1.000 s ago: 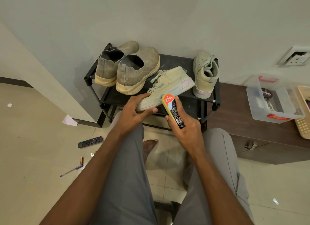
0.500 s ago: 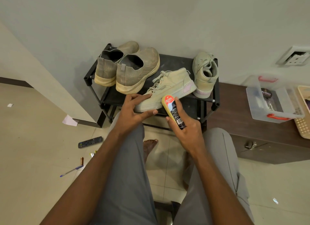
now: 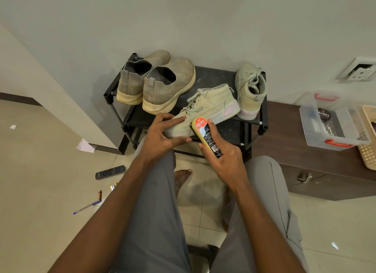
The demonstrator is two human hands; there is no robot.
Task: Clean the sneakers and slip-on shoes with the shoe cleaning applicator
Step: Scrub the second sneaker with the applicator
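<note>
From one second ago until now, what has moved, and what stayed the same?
Little changed. The sneaker swung slightly, its heel nearer the second sneaker. The right hand shifted the shoe cleaning applicator a little along the sneaker's side. The left hand kept its grip on the toe. The slip-on shoes and rack stayed put.

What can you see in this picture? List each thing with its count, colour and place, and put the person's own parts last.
Sneaker: 1, pale green, front of rack, held.
Second sneaker: 1, pale green, rack's right end.
Slip-on shoes: 2, grey-brown, rack's left.
Shoe rack: 1, black, against wall.
Applicator: 1, yellow, orange-black label, against sneaker.
Clear box: 1, red clips, on brown cabinet.
Remote: 1, black, floor.
Pen: 1, purple, floor.
Left hand: grips sneaker's toe.
Right hand: holds applicator.
</note>
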